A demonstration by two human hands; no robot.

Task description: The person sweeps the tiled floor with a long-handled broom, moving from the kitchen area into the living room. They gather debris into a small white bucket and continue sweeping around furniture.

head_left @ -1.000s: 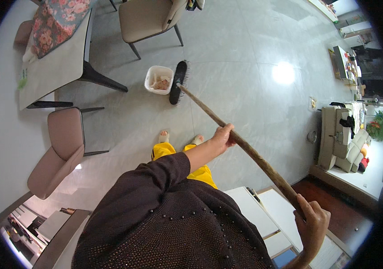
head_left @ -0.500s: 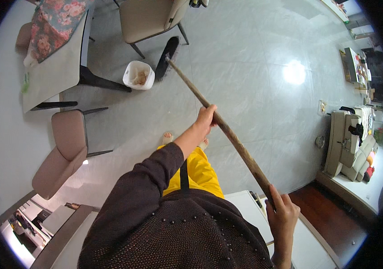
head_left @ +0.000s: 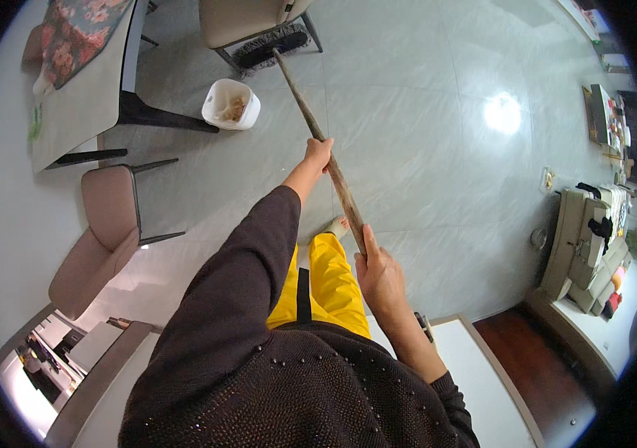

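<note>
My left hand point(head_left: 319, 154) grips the middle of a long wooden mop pole point(head_left: 341, 187). Lower down the pole, my right hand point(head_left: 378, 272) is closed round it with the forefinger lying along the wood. The pole runs forward to a dark, fringed dust-mop head point(head_left: 258, 56), which lies on the floor at the legs of a beige chair point(head_left: 244, 22), partly beneath it. A white square bin point(head_left: 231, 104) with some tan rubbish inside stands just nearer me, left of the pole.
A pale table point(head_left: 79, 123) with a floral cloth point(head_left: 83, 33) is at upper left, a brown chair point(head_left: 105, 216) below it. A beige sofa point(head_left: 579, 254) stands at right. Grey floor tiles point(head_left: 400, 134) lie ahead; a white cabinet top point(head_left: 475, 381) is beside me at lower right.
The mop head has moved away from me, from beside the bin to the chair's legs, and turned crosswise. Both my hands have moved forward, my right hand also inward to the left.
</note>
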